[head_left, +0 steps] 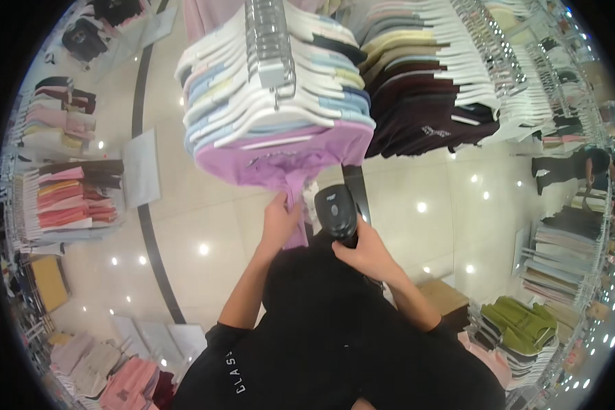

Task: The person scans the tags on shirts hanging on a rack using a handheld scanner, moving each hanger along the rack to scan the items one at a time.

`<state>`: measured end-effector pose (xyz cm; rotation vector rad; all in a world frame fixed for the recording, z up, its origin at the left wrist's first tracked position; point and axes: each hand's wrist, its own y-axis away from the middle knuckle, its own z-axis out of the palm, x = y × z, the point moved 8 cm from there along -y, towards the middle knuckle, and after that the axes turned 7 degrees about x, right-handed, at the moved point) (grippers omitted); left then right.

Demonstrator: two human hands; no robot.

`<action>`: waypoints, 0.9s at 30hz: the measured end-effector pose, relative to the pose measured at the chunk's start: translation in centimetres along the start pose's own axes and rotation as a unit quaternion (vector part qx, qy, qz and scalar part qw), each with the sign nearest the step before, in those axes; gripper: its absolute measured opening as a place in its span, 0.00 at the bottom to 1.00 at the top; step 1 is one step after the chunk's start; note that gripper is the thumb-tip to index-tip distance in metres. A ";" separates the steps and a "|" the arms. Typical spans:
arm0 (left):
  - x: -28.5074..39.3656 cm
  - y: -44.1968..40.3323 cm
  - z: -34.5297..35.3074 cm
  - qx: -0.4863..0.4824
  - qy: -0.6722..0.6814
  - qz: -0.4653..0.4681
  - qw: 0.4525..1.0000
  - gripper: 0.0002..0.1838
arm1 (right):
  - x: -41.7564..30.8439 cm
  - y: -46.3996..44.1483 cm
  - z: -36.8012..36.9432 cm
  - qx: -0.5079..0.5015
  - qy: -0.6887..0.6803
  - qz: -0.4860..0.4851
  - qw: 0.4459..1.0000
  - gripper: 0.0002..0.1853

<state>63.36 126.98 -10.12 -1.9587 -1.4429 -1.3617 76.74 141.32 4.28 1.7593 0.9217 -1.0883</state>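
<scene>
A purple shirt (pixel 294 154) hangs on a white hanger (pixel 277 113) at the front end of a metal rail (pixel 273 74). My left hand (pixel 280 222) is closed on the gathered lower part of this shirt and pulls the cloth toward me. In my right hand (pixel 363 247) is a black handheld barcode scanner (pixel 336 212), gripped by its handle, its head just right of the bunched cloth. Something small and whitish (pixel 311 205) shows between the shirt and the scanner; I cannot make out what it is.
Dark shirts (pixel 424 123) on white hangers fill the rail at right. More clothes racks (pixel 75 198) stand along the left, and a green shirt (pixel 519 322) hangs at lower right. A cardboard box (pixel 444 301) is near my right elbow. Another person (pixel 570 169) stands far right.
</scene>
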 end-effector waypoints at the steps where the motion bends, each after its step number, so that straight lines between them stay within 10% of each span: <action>1: -0.1 0.2 0.2 0.006 0.003 0.009 1.000 0.15 | -0.1 -0.1 0.0 0.007 -0.010 0.006 1.000 0.27; 4: 1.3 0.9 0.1 -0.034 0.075 -0.008 0.997 0.22 | -0.5 -0.5 0.3 0.013 -0.007 -0.017 1.000 0.26; 6: 5.2 2.6 0.8 -0.214 0.400 -0.089 0.887 0.29 | -0.6 -1.1 0.5 0.028 0.037 -0.039 0.998 0.27; 11: 10.3 6.1 -0.8 -0.309 0.460 -0.021 0.832 0.29 | -1.8 -2.0 1.7 0.050 0.123 -0.101 0.986 0.31; 17: 6.8 4.6 -1.9 -0.018 0.483 -0.034 0.875 0.18 | -7.0 -3.2 3.0 0.002 0.125 -0.224 0.966 0.30; 19: 8.2 4.0 -3.2 -0.014 0.528 0.013 0.849 0.14 | -8.5 -4.6 1.6 -0.040 0.184 -0.282 0.941 0.27; 23: 7.9 3.9 -5.6 -0.005 0.527 0.004 0.850 0.11 | -9.4 -9.1 -4.7 0.206 0.241 -0.310 0.896 0.24; 27: 7.4 3.2 -6.3 0.001 0.513 0.031 0.858 0.15 | -7.9 -12.9 -4.8 0.159 0.321 -0.324 0.876 0.24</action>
